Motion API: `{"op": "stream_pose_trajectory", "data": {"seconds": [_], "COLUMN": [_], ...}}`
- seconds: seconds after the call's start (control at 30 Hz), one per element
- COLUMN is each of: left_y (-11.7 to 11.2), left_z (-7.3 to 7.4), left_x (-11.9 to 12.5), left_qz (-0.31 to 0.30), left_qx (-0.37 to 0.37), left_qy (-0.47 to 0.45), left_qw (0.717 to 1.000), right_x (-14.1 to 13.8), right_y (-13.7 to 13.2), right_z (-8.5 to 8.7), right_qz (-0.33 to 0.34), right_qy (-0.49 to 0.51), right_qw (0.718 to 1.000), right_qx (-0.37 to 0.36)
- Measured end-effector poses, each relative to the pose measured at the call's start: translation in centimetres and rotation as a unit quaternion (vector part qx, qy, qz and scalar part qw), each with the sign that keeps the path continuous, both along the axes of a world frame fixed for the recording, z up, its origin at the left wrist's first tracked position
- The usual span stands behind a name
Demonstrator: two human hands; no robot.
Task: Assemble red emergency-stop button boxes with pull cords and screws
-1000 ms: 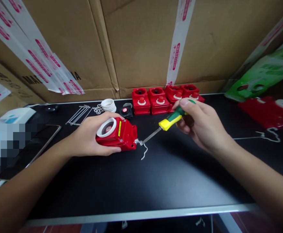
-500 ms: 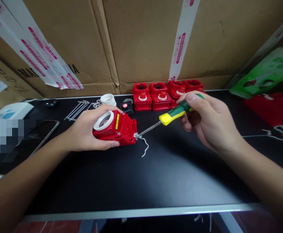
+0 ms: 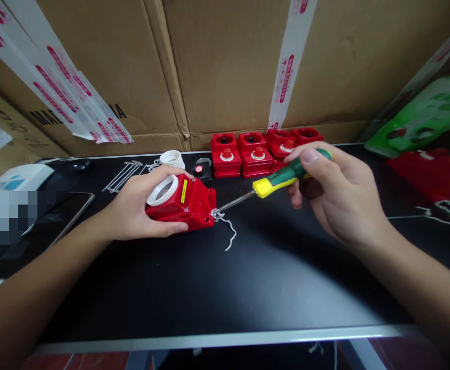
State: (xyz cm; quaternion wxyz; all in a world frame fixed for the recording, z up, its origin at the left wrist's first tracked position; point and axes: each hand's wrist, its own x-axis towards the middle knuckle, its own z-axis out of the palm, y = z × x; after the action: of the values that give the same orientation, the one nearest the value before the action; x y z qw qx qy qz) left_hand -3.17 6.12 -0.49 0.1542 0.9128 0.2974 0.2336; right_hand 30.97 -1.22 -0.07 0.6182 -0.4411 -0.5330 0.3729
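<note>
My left hand (image 3: 148, 210) is closed around a red housing (image 3: 194, 208), thumb along its near side and fingers over the far side. The housing lies tilted, with a white ring (image 3: 163, 190) in its left end and a yellow label on top. My right hand (image 3: 333, 190) grips a screwdriver (image 3: 277, 179) by its green and yellow handle. Its metal shaft slopes down to the left, and the tip meets the right end of the housing. A white string (image 3: 230, 231) is looped there, its loose end trailing on the table. Exactly what the tip touches is too small to tell.
Several red boxes with red buttons (image 3: 227, 154) line the back edge. White rings (image 3: 172, 158), a small black part (image 3: 201, 170) and metal rods (image 3: 123, 176) lie behind my left hand. A tablet-like device (image 3: 61, 226) is at left, another red piece (image 3: 433, 174) at right. Cardboard (image 3: 225, 67) walls the back.
The housing's right end has shifted slightly left, and the screwdriver tip has followed it. Both hands keep their hold.
</note>
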Motion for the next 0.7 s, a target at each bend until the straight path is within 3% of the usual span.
{"op": "stream_pose_trajectory", "data": {"seconds": [0.7], "left_y": [0.13], "left_z": [0.03], "left_x": [0.12], "left_qz": [-0.009], "left_qx": [0.016], "left_qy": [-0.015], "left_qw": [1.0], "right_x": [-0.1], "right_y": [0.05], "right_z": [-0.4], "right_qz": [0.011], "right_qy": [-0.019], "right_qw": [0.999], "right_qx": [0.023]}}
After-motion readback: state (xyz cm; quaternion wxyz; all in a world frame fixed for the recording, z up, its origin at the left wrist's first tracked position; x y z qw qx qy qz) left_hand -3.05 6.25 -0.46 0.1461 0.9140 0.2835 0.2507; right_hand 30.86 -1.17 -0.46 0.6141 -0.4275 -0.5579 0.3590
